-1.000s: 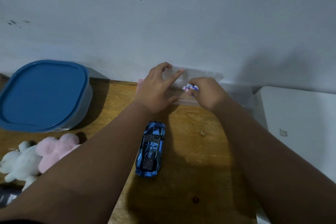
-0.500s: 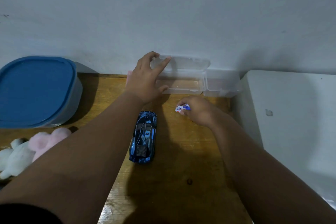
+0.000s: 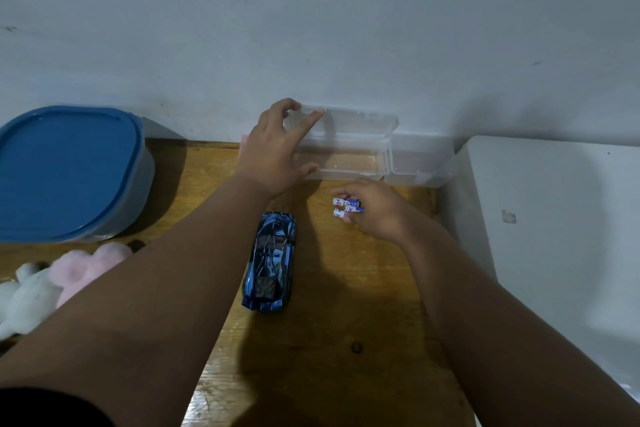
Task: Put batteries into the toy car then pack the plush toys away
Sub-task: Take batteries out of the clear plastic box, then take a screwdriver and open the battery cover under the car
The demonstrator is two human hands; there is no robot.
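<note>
toy car [image 3: 270,262]: glossy blue, frame centre, long axis vertical, nose up | right hand [image 3: 375,210]: pinching small cylindrical batteries [image 3: 347,207] | left hand [image 3: 277,149]: gripping clear plastic box [image 3: 349,146] | fluffy plush toys [image 3: 52,282]: lower left

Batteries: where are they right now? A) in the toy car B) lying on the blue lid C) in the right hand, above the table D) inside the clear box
C: the batteries sit in the right hand just in front of the open clear box, beside the toy car.
</note>
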